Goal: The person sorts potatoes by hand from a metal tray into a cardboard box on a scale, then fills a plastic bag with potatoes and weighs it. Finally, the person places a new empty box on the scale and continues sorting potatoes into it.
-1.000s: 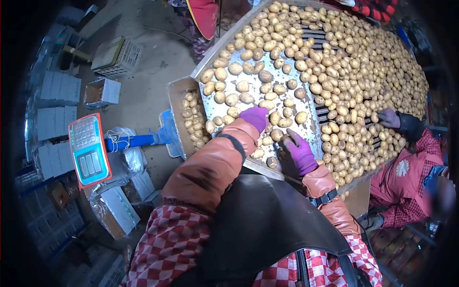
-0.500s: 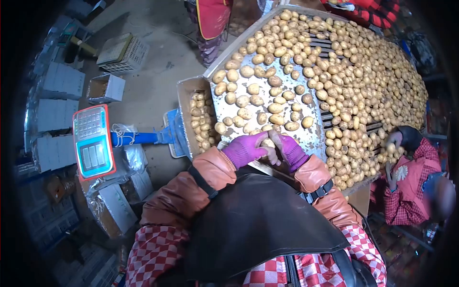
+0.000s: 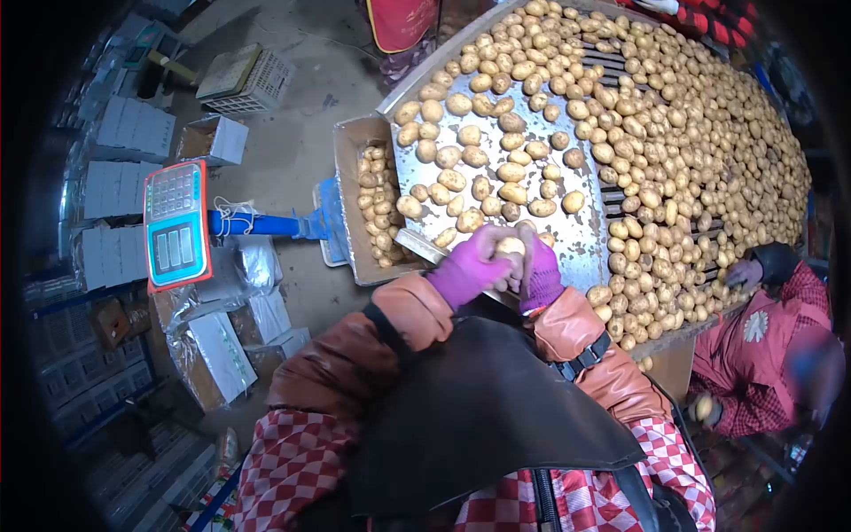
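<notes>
My left hand, in a purple glove, is closed on a potato at the near edge of the metal sorting tray. Right beside it, my right hand, also gloved in purple, has its fingers wrapped round a potato, partly hidden by the fingers. Rows of loose potatoes lie on the tray beyond both hands. Left of the tray stands an open cardboard box holding many potatoes.
A scale display on a blue post stands left. A large potato heap covers the slatted table at right, where a co-worker works. Behind are a white crate and another person's red apron.
Both hands have drawn closer together, with the potato more exposed between the fingers. The co-worker at right has lowered one hand, which now holds a potato. The view has shifted slightly.
</notes>
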Motion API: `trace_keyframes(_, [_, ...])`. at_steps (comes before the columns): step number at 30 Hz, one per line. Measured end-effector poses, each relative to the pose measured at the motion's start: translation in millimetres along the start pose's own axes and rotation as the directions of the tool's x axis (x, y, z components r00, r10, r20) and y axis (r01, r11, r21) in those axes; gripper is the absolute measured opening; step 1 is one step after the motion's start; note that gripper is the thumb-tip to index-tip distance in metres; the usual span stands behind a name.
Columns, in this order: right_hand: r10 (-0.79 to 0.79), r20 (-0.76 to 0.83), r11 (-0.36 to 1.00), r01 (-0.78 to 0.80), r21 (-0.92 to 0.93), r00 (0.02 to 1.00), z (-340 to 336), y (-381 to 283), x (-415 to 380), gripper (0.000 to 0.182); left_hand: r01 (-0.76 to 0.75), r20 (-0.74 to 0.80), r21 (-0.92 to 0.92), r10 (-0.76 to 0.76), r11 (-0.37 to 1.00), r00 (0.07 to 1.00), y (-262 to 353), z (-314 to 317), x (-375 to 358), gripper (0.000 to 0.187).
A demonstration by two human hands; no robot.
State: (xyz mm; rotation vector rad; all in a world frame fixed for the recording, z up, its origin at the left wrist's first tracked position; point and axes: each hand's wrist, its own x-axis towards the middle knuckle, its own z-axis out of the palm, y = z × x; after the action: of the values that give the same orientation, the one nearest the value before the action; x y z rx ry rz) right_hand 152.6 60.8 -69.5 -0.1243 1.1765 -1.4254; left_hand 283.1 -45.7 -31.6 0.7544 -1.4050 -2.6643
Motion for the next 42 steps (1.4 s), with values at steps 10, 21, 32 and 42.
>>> trace_keyframes(10, [-0.054,0.077,0.908,0.081,-0.411,0.996,33.0,4.2,-4.1,0.026,-0.105,-0.199,0.015,0.106,0.994,0.974,-25.3,-13.0,-43.7,0.046])
trace_keyframes(21, [-0.055,-0.015,0.997,0.054,-0.048,0.998,65.0,-6.0,-11.0,0.023,-0.109,-0.155,-0.046,0.100,0.993,0.983,24.4,-8.0,-65.4,0.039])
trace_keyframes(32, [0.216,0.005,0.885,-0.193,-0.424,0.976,64.1,-5.0,-39.0,0.036,0.217,-0.528,0.539,0.127,0.814,0.839,-8.3,-215.9,-77.9,0.055])
trace_keyframes(42, [0.180,-0.564,0.572,-0.552,-0.606,0.806,-117.3,185.5,-236.2,0.061,0.444,-0.498,0.836,0.107,0.323,0.860,-30.3,-341.4,31.4,0.049])
